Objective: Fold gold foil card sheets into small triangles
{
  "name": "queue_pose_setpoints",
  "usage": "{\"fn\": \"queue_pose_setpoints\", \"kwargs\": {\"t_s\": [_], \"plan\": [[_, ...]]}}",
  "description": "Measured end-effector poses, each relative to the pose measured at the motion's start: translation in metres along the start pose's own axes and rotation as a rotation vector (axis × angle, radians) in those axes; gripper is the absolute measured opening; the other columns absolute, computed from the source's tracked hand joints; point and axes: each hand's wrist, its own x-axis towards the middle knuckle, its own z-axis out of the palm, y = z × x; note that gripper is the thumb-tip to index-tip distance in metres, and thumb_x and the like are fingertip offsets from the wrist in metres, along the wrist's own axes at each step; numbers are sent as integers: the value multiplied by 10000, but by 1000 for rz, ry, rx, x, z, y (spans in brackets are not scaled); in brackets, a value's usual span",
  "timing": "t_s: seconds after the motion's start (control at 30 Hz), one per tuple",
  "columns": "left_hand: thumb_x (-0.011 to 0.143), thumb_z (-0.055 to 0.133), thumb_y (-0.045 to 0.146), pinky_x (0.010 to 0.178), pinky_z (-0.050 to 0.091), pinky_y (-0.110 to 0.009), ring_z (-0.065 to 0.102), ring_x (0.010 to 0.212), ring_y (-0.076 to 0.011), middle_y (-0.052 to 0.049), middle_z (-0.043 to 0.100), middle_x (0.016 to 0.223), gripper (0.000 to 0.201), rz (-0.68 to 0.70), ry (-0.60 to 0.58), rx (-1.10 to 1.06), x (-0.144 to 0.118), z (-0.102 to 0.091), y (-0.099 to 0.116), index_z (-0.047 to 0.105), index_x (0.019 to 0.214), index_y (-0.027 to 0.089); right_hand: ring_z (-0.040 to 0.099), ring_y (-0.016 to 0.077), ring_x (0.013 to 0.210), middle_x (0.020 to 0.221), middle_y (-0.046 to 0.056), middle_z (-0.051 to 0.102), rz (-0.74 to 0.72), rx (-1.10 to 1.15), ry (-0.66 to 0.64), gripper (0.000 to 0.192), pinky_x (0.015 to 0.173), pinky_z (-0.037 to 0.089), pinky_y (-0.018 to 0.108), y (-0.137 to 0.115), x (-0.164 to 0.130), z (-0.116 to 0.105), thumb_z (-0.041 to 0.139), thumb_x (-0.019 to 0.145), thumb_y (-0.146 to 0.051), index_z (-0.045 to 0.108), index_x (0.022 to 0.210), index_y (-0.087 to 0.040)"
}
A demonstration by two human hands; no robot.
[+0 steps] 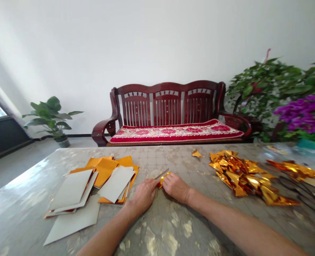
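Note:
Over the middle of the table [157, 231], both hands are closed on one small sheet of gold foil paper [160, 182], partly folded, with a pale edge sticking up. My left hand [146, 192] pinches its left side, and my right hand [174, 187] grips its right side; the fingers cover most of it. To the left of my left hand lie stacks of flat sheets, some orange-gold side up [106, 170], others pale grey backs up [73, 190]. Right of my right hand is a heap of folded shiny gold paper pieces [239, 172]. A single folded piece [197, 153] lies apart.
Black-framed glasses [301, 190] and a clear plastic bag [276, 151] lie at the table's right side. Behind the table stands a dark red wooden bench [168, 106] with a red floral cushion [173, 134]. Potted plants [52, 117] and purple flowers [304, 112] flank it.

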Motion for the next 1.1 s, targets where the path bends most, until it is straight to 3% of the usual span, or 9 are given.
{"fn": "queue_pose_setpoints", "kwargs": {"t_s": [0.17, 0.33, 0.47, 0.63, 0.83, 1.1], "plan": [[930, 440, 204, 947, 468, -309, 606, 1050, -193, -2, 695, 1141, 374, 52, -7, 4, -2, -3, -7, 586, 1263, 293, 589, 197, 774, 807, 90, 675, 37, 60, 27, 274, 722, 395, 318, 5, -4, 7, 415, 970, -109, 672, 881, -136], [996, 371, 289, 861, 476, -311, 614, 939, -200, -23, 703, 982, 316, 67, 16, 160, 2, -2, 1, 685, 1026, 269, 572, 181, 766, 820, 74, 671, 81, 115, 45, 259, 702, 364, 300, 8, -9, 12, 429, 973, -156, 659, 853, -155], [997, 366, 284, 806, 477, -303, 624, 896, -203, -55, 690, 922, 334, 12, 40, 232, 2, 6, 15, 686, 921, 227, 555, 187, 811, 855, 67, 664, 211, 199, 61, 194, 747, 360, 308, -3, -15, 1, 472, 942, -193, 646, 860, -172], [994, 379, 313, 805, 467, -283, 636, 902, -191, -44, 683, 915, 320, -60, 69, 134, -8, 10, 28, 678, 916, 228, 554, 199, 883, 882, 51, 663, 312, 350, 114, 198, 800, 384, 315, -16, -20, -6, 527, 948, -321, 662, 878, -194], [938, 472, 227, 849, 469, -235, 637, 981, -151, -6, 676, 1059, 250, -121, 58, -83, -16, 2, 16, 695, 1035, 284, 574, 182, 921, 914, 28, 682, 409, 468, 170, 228, 818, 418, 295, -16, -22, 4, 504, 976, -300, 703, 891, -229], [917, 487, 201, 843, 469, -228, 652, 952, -148, 1, 694, 1049, 281, -153, 63, -147, -14, 6, 8, 720, 1043, 296, 565, 177, 899, 897, 34, 674, 531, 456, 142, 259, 811, 411, 298, -18, -21, 0, 497, 967, -267, 708, 825, -217]]}}
